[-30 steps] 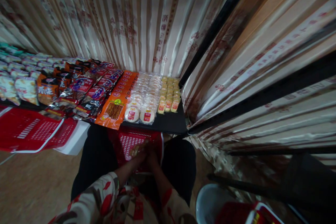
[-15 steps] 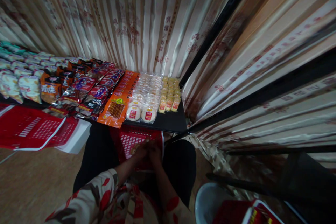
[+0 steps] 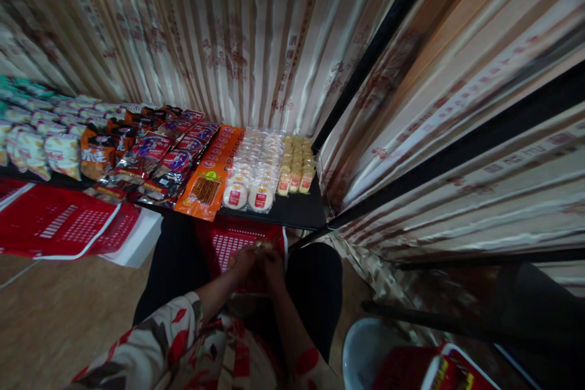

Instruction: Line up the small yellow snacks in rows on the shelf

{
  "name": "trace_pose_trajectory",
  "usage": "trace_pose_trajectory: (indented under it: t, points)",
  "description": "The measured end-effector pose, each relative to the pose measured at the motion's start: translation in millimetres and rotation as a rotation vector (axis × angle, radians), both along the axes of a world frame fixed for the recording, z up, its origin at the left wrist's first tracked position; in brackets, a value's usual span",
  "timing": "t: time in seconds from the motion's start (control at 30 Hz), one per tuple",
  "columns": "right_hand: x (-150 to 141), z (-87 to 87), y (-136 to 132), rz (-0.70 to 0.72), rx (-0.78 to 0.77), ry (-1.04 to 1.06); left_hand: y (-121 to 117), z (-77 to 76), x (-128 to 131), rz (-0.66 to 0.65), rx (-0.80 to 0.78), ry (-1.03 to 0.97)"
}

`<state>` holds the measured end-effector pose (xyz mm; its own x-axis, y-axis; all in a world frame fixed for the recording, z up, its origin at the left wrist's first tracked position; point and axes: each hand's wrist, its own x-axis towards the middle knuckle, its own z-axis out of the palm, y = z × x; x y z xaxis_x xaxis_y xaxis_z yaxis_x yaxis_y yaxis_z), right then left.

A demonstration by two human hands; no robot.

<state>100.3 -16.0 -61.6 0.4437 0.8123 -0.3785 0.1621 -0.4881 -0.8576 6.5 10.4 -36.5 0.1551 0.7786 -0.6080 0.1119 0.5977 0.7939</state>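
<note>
My left hand (image 3: 244, 259) and my right hand (image 3: 273, 265) are pressed together over a red plastic basket (image 3: 228, 242) that rests on my lap between my black trouser legs. Both hands are closed around something small and pale at their tips; it is too blurred to name. Ahead on a black table (image 3: 297, 212) lie rows of snacks: small yellow packets (image 3: 297, 164), round white cakes in clear wrap (image 3: 249, 195), orange packets (image 3: 205, 189) and dark foil packets (image 3: 159, 164).
Another red basket (image 3: 59, 228) sits at the left under the table edge on a white box (image 3: 137, 244). Striped curtains (image 3: 228, 36) hang behind and to the right. A white bucket (image 3: 365, 353) and a red box (image 3: 439, 372) stand at the lower right.
The view has drifted slightly, so the table contents sit a little further right. My hands stay clasped together over the basket, shifted slightly up.
</note>
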Motion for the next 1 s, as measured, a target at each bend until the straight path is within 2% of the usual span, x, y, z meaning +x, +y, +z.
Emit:
trace_pose_trajectory:
  t: [0.23,0.43,0.7,1.0]
  points:
    - [4,2.7,-2,0.007,0.066,-0.024,2,18.3,2,0.097,-0.029,-0.042]
    - [11,8.9,-3,0.052,0.102,-0.096,5,33.6,-1,0.122,-0.054,-0.084]
    - [21,20.5,-6,0.108,0.245,-0.204,11,34.6,-5,0.175,-0.033,-0.12]
    - [30,23.7,-7,0.125,0.339,-0.226,15,35.5,-8,0.209,-0.082,-0.191]
